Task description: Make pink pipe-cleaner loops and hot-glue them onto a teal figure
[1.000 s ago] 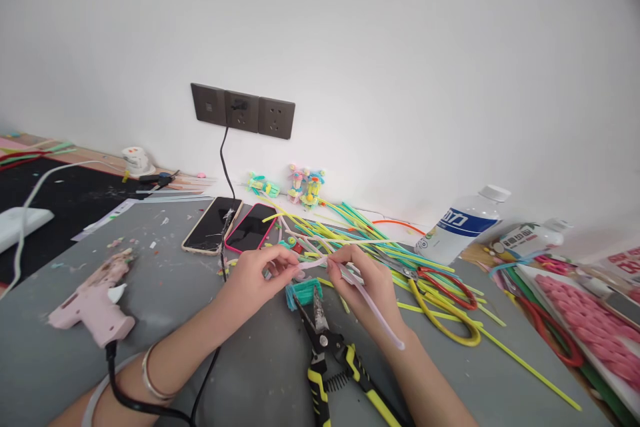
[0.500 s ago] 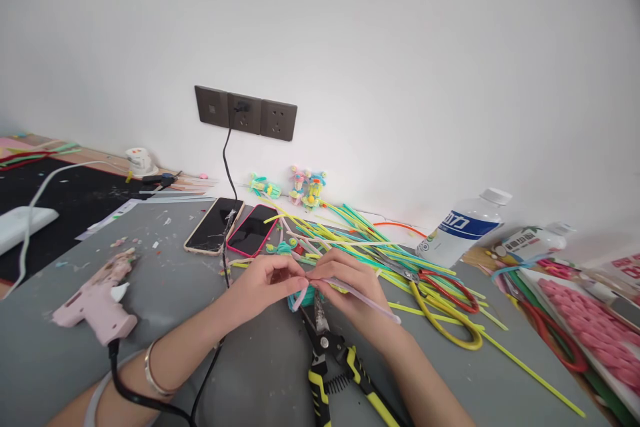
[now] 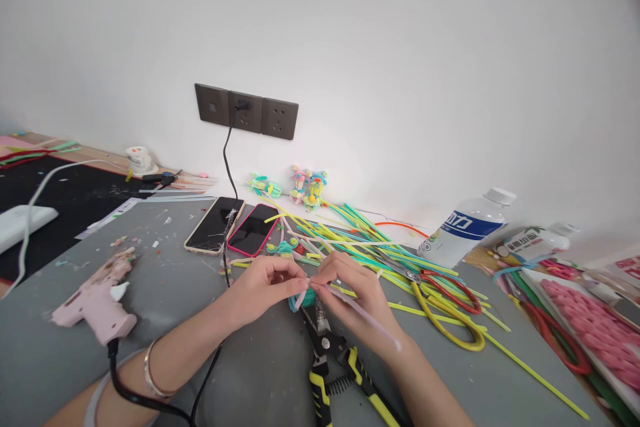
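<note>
1. Your left hand (image 3: pixel 267 283) and right hand (image 3: pixel 350 293) both pinch one thin, pale pink plastic straw (image 3: pixel 367 315) just above the grey tabletop (image 3: pixel 260 373); its long end trails over your right wrist.
2. Beneath it lie a teal ribbed bundle (image 3: pixel 306 298) and one pair of yellow-and-black handled cutters (image 3: pixel 335 367).
3. Two flat dark phones (image 3: pixel 235 227) rest near the wall.
4. One pink glue gun (image 3: pixel 95 300) lies to your left.
5. Two clear bottles (image 3: pixel 467 227) lie at right; their labels are unreadable.
</note>
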`<action>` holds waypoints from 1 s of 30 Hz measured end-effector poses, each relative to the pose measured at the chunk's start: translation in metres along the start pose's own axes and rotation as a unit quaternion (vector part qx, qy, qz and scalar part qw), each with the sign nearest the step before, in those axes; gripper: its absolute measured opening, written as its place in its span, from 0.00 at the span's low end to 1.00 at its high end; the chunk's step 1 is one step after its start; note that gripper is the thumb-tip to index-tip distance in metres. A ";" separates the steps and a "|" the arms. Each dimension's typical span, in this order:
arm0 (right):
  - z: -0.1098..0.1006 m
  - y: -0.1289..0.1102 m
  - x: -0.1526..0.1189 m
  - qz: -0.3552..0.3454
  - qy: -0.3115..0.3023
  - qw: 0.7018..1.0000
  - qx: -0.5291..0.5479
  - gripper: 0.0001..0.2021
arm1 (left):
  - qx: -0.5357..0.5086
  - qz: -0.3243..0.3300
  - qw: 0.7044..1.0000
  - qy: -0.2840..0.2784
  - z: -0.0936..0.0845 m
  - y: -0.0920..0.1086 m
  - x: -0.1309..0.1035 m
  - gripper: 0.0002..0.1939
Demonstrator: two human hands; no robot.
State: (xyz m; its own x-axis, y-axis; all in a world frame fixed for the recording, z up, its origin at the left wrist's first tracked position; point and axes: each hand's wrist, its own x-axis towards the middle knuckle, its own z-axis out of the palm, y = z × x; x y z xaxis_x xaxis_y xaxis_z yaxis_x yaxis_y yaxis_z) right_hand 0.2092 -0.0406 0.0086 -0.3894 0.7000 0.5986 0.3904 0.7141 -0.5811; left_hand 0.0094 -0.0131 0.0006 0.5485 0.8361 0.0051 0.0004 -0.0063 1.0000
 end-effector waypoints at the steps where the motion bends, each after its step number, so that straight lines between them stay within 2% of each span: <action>1: 0.000 0.000 0.000 -0.013 0.004 1.000 -0.007 0.06 | 0.002 0.000 1.000 0.008 0.001 0.001 0.000 0.13; 7: 0.001 -0.001 0.001 -0.063 0.015 0.997 -0.050 0.07 | -0.039 0.001 0.998 0.045 0.005 0.003 0.000 0.16; 12: 0.005 0.000 -0.001 -0.080 0.020 0.993 -0.087 0.10 | -0.138 -0.061 0.984 0.096 0.005 0.000 0.001 0.19; 15: 0.009 0.002 -0.002 -0.070 -0.004 0.992 -0.109 0.16 | -0.224 -0.084 0.967 0.082 0.005 -0.002 0.002 0.17; 18: 0.013 0.005 -0.004 -0.053 -0.009 0.992 -0.117 0.19 | -0.260 -0.101 0.958 0.065 0.005 -0.003 0.003 0.15; 25: 0.011 0.008 0.000 -0.047 0.040 0.995 -0.083 0.08 | -0.266 -0.097 0.958 0.043 0.005 -0.004 0.004 0.13; 28: 0.006 0.006 0.001 -0.044 0.060 0.996 -0.055 0.06 | -0.264 -0.102 0.959 0.034 0.006 -0.001 0.003 0.13; 30: 0.003 0.005 0.002 -0.016 0.070 0.997 -0.028 0.06 | -0.258 -0.108 0.960 0.013 0.006 0.002 0.003 0.13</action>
State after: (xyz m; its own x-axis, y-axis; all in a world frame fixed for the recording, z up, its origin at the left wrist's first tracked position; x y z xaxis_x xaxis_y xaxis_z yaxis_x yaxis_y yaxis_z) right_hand 0.2085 -0.0357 0.0050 -0.2829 0.6666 0.6897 0.4277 0.7313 -0.5314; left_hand 0.0157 -0.0143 0.0024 0.5609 0.8012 -0.2084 -0.3074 0.4353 0.8462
